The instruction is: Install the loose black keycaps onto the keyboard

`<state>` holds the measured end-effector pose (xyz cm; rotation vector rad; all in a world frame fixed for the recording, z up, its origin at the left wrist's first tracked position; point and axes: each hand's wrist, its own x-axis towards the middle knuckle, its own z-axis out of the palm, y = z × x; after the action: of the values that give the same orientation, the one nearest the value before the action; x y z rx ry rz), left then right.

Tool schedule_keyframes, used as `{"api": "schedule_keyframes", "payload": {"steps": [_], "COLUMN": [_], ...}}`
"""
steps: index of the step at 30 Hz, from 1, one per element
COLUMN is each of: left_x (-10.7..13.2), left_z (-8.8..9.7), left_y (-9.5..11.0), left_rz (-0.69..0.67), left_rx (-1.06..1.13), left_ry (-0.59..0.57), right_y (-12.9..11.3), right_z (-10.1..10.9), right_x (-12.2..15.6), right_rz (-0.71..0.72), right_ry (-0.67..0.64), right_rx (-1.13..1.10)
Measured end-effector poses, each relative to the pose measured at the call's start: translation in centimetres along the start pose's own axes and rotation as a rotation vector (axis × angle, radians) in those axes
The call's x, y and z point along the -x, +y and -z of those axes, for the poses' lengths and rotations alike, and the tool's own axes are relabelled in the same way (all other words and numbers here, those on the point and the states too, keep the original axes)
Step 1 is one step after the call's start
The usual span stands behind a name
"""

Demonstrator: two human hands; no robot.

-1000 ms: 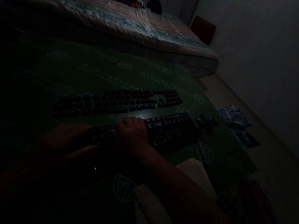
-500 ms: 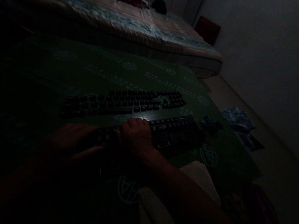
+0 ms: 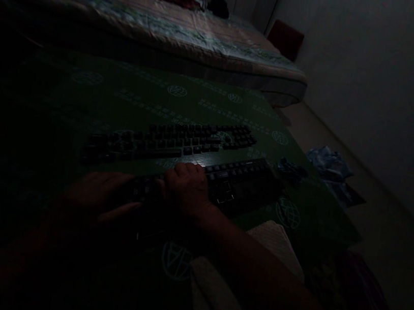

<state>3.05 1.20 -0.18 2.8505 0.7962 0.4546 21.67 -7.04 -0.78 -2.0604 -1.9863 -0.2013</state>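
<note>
A black keyboard (image 3: 244,186) lies at a slant on the green table, with part of its key bed bare and keys along its far edge. My left hand (image 3: 95,196) grips its left end, thumb along the near side and fingers over the far side. My right hand (image 3: 187,185) rests on the keyboard's middle with its fingers curled down; dim light hides whatever is under the fingertips. Beyond the keyboard, loose black keycaps (image 3: 162,143) are laid out in rows in a keyboard pattern.
The green table (image 3: 141,76) bears printed globe marks. A pale folded cloth (image 3: 275,241) lies under my right forearm, and a crumpled dark blue cloth (image 3: 291,169) is by the keyboard's right end. Behind stands a bed (image 3: 208,37); blue fabric (image 3: 329,162) lies to the right.
The view has shifted very slightly. Both hands stay in the same place on the keyboard, and the keycap rows are unchanged.
</note>
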Motion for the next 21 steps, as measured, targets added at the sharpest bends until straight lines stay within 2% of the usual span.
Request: {"api": "schedule_keyframes", "payload": {"steps": [3, 7, 11, 21], "left_x": [0.09, 0.23, 0.18, 0.19], "left_z": [-0.26, -0.63, -0.95, -0.39], "left_y": [-0.28, -0.39, -0.68, -0.18], "left_rz": [-0.020, -0.012, -0.021, 0.012], "left_rx": [0.022, 0.014, -0.005, -0.010], "left_ry": [-0.031, 0.014, 0.005, -0.045], "right_y": [-0.05, -0.06, -0.01, -0.01], "right_z": [0.11, 0.14, 0.12, -0.04], "right_x": [0.01, 0.02, 0.02, -0.01], "right_rz": [-0.006, -0.008, -0.010, -0.008], "right_ry": [-0.007, -0.004, -0.016, -0.007], "right_rx": [0.001, 0.007, 0.014, -0.005]}}
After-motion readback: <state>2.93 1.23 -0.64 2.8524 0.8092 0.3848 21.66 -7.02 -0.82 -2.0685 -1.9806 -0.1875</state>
